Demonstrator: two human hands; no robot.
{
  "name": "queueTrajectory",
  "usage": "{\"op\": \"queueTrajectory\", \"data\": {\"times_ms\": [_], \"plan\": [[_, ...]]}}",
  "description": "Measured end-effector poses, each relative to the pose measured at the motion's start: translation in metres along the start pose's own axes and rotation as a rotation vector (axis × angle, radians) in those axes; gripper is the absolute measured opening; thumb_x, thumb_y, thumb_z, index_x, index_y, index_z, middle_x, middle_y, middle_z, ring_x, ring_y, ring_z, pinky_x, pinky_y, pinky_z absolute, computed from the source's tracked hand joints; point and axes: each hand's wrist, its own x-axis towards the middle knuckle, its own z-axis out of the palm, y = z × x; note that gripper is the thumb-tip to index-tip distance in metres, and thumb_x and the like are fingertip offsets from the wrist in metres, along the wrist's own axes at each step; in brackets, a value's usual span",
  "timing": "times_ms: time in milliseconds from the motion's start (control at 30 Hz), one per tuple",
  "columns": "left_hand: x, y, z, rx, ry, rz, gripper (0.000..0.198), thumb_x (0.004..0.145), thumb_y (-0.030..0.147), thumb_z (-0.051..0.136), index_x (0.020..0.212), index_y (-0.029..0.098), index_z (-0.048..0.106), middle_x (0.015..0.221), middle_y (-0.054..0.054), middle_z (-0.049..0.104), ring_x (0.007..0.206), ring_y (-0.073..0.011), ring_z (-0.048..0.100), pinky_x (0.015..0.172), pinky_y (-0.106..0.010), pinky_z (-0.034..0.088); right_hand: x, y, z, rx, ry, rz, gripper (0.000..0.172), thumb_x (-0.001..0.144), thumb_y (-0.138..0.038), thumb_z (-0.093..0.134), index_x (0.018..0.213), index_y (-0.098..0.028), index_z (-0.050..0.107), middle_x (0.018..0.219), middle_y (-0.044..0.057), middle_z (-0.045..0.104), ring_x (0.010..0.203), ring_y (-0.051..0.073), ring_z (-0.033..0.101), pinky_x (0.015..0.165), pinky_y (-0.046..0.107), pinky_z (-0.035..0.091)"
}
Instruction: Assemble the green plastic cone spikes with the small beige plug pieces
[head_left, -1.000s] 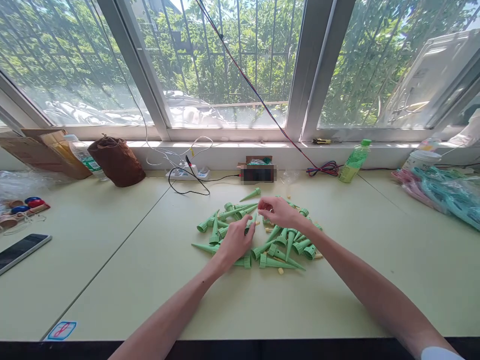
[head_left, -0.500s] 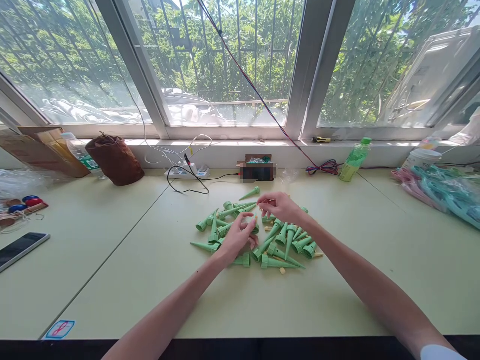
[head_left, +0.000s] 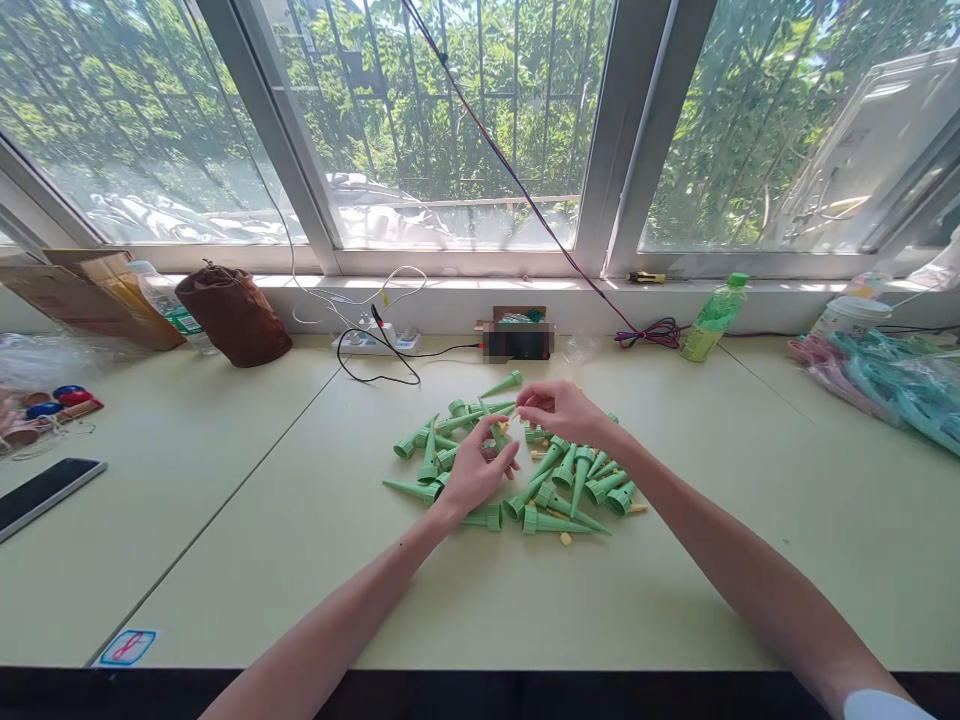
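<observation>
My left hand is curled around a green plant watering spike, whose narrow tip points up and away. The fingers hide part of it. Close by on the right, my right hand pinches a small pale piece between thumb and fingertips, too small to make out fully. Below and around both hands lies a loose pile of green spikes with ribbed caps, pointing in many directions. Small yellow pieces are scattered among them.
Behind the pile stand a small box with a blurred front and a power strip with cables. A green bottle and plastic bags are to the right. A brown pouch and a phone are on the left.
My left hand has turned and its fingers have spread around the spike, which now shows tip upward. The right hand stays nearly in place, with a pale piece now visible at its fingertips.
</observation>
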Motion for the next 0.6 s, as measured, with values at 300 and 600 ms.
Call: {"op": "queueTrajectory", "data": {"times_ms": [300,600], "plan": [[-0.0020,-0.0008,0.0007,0.108,0.094,0.067,0.046,0.085,0.046,0.064,0.122,0.021,0.053,0.064,0.003,0.061,0.054,-0.0150,0.064,0.051,-0.024,0.050,-0.0017,-0.0015,0.0041,-0.053,-0.014,-0.050,0.010,0.085,-0.025,0.061,0.084,-0.016,0.066,0.075,0.004,0.071,0.067,0.016,0.067,0.064,0.026,0.053],[-0.0042,0.0015,0.0018,0.309,0.144,0.141,0.044,0.087,0.041,0.062,0.125,0.019,0.054,0.060,0.005,0.054,0.050,-0.0118,0.053,0.052,-0.023,0.043,-0.0030,-0.0012,0.0053,-0.118,-0.074,-0.071,0.010,0.086,-0.024,0.060,0.087,-0.017,0.068,0.078,0.003,0.072,0.073,0.016,0.067,0.069,0.026,0.053]]}}
